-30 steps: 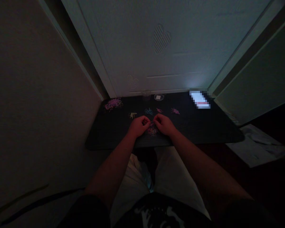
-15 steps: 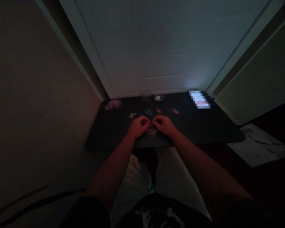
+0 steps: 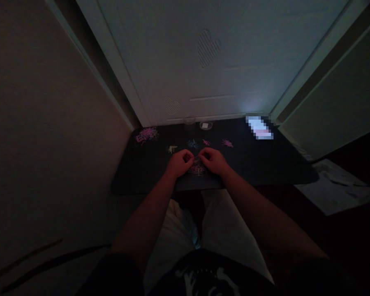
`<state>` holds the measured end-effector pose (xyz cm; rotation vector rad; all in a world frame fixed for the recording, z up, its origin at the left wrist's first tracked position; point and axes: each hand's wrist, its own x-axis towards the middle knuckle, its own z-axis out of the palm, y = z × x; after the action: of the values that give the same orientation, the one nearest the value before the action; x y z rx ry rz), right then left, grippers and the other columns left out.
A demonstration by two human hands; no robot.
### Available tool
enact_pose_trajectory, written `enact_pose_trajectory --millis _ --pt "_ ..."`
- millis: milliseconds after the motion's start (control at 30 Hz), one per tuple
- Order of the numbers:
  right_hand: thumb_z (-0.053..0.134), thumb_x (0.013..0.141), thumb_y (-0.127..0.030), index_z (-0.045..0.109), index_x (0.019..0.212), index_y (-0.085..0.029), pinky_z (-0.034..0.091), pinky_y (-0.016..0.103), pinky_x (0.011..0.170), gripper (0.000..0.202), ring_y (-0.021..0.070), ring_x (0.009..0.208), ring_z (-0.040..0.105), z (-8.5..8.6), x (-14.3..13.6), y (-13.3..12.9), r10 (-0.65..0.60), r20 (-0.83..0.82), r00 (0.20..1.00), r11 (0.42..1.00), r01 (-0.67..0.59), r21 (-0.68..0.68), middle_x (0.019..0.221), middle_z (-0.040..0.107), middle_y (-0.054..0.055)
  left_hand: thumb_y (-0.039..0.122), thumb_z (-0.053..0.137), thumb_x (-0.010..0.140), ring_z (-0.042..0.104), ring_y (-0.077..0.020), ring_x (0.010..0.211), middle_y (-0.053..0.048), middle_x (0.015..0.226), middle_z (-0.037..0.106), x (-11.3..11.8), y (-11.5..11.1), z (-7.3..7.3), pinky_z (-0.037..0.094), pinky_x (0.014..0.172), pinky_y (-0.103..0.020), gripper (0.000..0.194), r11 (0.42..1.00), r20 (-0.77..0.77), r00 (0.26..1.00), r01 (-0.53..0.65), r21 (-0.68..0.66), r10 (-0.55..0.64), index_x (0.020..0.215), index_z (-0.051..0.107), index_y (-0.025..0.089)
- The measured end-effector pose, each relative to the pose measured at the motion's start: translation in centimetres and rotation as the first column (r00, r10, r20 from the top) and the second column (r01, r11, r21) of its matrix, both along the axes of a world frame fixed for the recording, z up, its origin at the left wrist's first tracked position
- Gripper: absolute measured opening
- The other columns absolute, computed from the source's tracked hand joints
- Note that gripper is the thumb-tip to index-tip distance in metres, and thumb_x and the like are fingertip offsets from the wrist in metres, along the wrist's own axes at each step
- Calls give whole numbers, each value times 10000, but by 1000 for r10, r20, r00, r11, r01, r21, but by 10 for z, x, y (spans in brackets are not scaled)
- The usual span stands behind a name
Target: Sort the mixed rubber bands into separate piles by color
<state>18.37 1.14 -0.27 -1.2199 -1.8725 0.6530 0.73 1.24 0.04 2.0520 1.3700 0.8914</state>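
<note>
My left hand (image 3: 181,161) and my right hand (image 3: 213,160) face each other over the near middle of a dark table (image 3: 148,172). The fingers of both are pinched; a thin, faint strand seems to run between the fingertips, too small to identify. Just below the fingertips lies a mixed pile of small pink and pale pieces (image 3: 197,168). Beyond the hands are a small yellowish pile (image 3: 172,149), a blue pile (image 3: 193,144), a small pink pile (image 3: 206,142) and another pink pile (image 3: 227,143).
A larger pink and purple pile (image 3: 146,135) is at the table's far left. Near the back edge are a clear round container (image 3: 189,123) and a round lid-like piece (image 3: 206,126). A lit, pixelated phone-like object (image 3: 259,127) lies at the back right. A white door (image 3: 172,61) stands behind.
The fingertips of my hands are slightly farther apart, with the right hand a little more to the right. The piles look unchanged.
</note>
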Motion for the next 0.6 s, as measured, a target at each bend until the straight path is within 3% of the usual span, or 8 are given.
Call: enact_pose_trajectory --millis 433,600 --pt "535 757 -224 623 754 -160 373 219 553 109 106 581 504 0 1 1 10 17 1000 1000 -10 0 663 598 3 291 614 731 591 -112 675 -16 776 657 1 0 -1 467 618 -225 213 999 78 997 24 -26 -22 898 616 159" --pt "550 746 -220 643 753 -159 380 224 572 111 110 601 513 -1 1 2 43 47 998 999 -43 6 679 610 11 299 589 756 594 -117 681 -15 788 671 0 1 -1 463 624 -233 183 999 33 999 35 -18 -34 880 640 173"
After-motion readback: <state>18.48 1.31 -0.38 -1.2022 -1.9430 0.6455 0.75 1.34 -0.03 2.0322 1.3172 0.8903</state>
